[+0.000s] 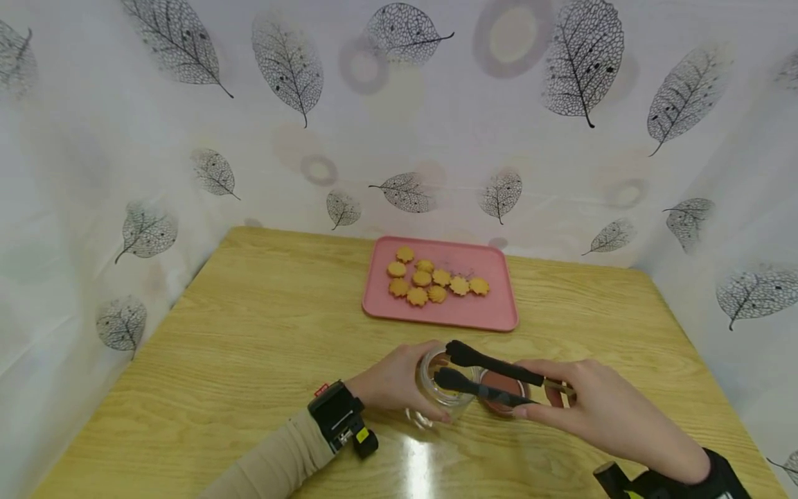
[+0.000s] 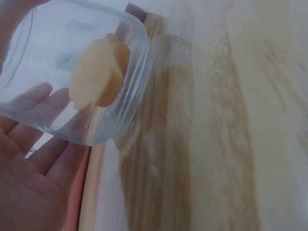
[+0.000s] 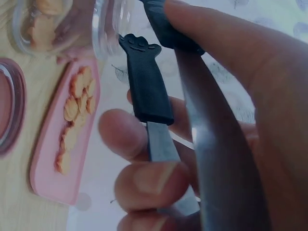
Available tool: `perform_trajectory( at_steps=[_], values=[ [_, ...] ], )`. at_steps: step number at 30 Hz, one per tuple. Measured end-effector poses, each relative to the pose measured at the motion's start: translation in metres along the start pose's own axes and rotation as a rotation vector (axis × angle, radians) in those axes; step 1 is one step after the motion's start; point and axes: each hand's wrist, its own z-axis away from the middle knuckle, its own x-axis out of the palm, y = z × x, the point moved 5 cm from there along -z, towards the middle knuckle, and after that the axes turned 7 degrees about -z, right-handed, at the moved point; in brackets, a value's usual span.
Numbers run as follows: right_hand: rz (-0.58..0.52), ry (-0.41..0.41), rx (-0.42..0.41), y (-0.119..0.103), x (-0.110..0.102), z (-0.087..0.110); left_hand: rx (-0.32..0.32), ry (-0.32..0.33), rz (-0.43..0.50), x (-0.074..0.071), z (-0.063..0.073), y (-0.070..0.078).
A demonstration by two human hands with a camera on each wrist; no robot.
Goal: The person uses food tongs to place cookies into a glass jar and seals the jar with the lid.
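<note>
My left hand (image 1: pixel 399 381) grips a clear glass jar (image 2: pixel 137 43) around its side, just above the wooden table. Scalloped cookies (image 2: pixel 95 72) lie at the bottom of the jar, seen through the glass. A pair of tongs (image 1: pixel 499 365) with black paw-shaped tips and metal arms is held in my right hand (image 1: pixel 601 405), thumb on one arm and fingers on the other. The tongs' tips (image 3: pixel 139 45) are spread apart over the jar's mouth, with nothing between them.
A pink tray (image 1: pixel 380 305) with several cookies (image 1: pixel 418 296) lies at the table's back. Beside the jar on the right is a round reddish-brown lid (image 1: pixel 499 383), partly covered by the tongs. A leaf-patterned curtain (image 1: pixel 349 138) hangs behind the table.
</note>
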Motion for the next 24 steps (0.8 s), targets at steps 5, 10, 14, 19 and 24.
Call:
perform_trajectory(
  at_steps=[5, 10, 14, 19, 24],
  values=[
    [-0.013, 0.126, 0.042, 0.018, -0.025, -0.017, 0.036, 0.006, -0.016, -0.002, -0.002, 0.002],
    [0.073, 0.266, 0.110, 0.053, -0.039, -0.044, 0.034, 0.002, -0.016, -0.002, -0.002, 0.002],
    [0.079, 0.280, 0.167, 0.079, -0.035, -0.067, 0.032, 0.002, -0.019, -0.002, -0.002, 0.002],
    [0.127, 0.269, 0.202, 0.100, -0.024, -0.092, 0.038, 0.006, -0.005, -0.002, -0.001, 0.000],
    [0.162, 0.257, 0.228, 0.106, -0.013, -0.104, 0.043, 0.005, 0.003, -0.001, -0.001, 0.000]
  ],
)
